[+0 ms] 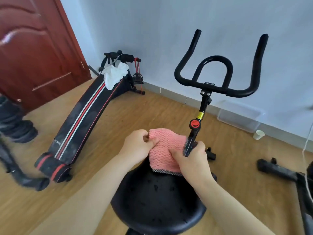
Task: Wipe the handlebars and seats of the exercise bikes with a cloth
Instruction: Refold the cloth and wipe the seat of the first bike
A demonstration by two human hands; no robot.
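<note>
Both hands pinch a pink cloth [165, 148] at the nose of the black seat [157, 202]: left hand [138, 143] on its left edge, right hand [191, 160] on its right. The black handlebars [218, 72] rise beyond, untouched.

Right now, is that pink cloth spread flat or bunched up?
Bunched: the pink cloth is gathered between both hands over the seat's front.

The black padded bike seat [159, 206] sits nearest, with the pink knitted cloth [165, 150] on its front end, between the left hand [137, 145] and the right hand [194, 160]. Beyond it stand the black curved handlebars [218, 73]. The black striped sit-up bench [84, 119] lies left, the clear plastic box [240, 116] right, against the wall.
</note>
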